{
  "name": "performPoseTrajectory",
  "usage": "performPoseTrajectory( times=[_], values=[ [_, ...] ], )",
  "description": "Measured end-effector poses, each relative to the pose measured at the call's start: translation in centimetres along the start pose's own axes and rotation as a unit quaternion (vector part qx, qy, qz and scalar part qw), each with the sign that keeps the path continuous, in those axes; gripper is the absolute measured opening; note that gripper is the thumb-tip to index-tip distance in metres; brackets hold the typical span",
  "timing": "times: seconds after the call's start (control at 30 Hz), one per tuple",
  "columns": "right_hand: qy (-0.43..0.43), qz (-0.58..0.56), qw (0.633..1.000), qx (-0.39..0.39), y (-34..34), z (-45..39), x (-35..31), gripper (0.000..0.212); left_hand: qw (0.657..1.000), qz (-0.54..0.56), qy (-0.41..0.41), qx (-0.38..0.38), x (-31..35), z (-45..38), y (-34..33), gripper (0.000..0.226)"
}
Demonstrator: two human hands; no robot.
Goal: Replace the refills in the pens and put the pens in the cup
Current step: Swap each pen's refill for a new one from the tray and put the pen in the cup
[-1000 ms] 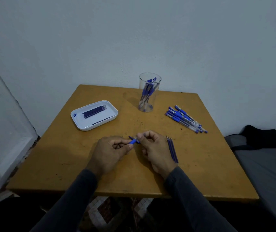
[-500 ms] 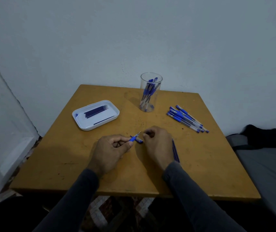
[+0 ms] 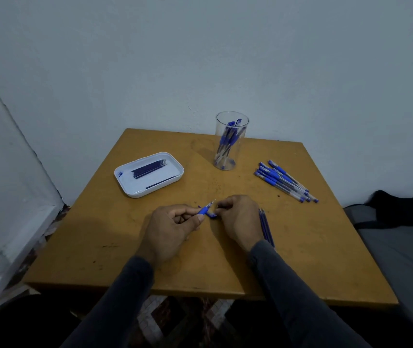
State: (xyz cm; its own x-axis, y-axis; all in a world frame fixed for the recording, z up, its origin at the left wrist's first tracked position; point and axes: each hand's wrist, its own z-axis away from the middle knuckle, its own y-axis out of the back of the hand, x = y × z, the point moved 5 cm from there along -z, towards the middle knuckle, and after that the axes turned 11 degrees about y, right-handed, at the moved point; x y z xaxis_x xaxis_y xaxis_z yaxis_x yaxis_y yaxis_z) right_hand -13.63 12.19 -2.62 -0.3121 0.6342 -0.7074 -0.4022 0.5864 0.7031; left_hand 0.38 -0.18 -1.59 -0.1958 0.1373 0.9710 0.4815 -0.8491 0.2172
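My left hand grips a blue pen whose tip points up and to the right. My right hand lies just right of it, fingers curled; what they pinch is too small to tell. A small blue piece, perhaps a cap, lies between the hands. A few loose refills rest on the table beside my right wrist. The clear cup at the back holds several pens. A pile of blue pens lies at the back right. A white tray with several dark refills sits at the back left.
The wooden table stands against a white wall. A grey seat with a black cloth is to the right of it. Patterned floor shows below the table's front edge.
My hands have drawn slightly apart. The pen's tip now shows beyond my left hand, and my right hand has shifted a little to the right.
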Motion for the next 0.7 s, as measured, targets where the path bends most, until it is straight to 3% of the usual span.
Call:
performPoseTrajectory(
  times=[0.3, 0.37, 0.47, 0.7],
  values=[
    [0.047, -0.057, 0.995, 0.070, 1.0, 2.0, -0.6, 0.025, 1.000, -0.009, -0.004, 0.004, -0.1, 0.0, 0.0, 0.013],
    [0.043, -0.159, 0.983, 0.076, 1.0, 2.8, -0.8, 0.021, 1.000, -0.011, -0.004, 0.004, -0.2, -0.1, 0.0, 0.013],
    [-0.020, -0.356, 0.934, 0.011, 0.2, 3.9, -1.2, 0.013, 1.000, -0.013, -0.007, 0.001, -0.2, -0.2, 0.0, 0.013],
    [-0.013, -0.406, 0.914, 0.012, -0.5, 4.3, -1.4, 0.012, 0.999, -0.031, -0.005, 0.006, -0.3, -0.2, 0.1, 0.014]
  ],
)
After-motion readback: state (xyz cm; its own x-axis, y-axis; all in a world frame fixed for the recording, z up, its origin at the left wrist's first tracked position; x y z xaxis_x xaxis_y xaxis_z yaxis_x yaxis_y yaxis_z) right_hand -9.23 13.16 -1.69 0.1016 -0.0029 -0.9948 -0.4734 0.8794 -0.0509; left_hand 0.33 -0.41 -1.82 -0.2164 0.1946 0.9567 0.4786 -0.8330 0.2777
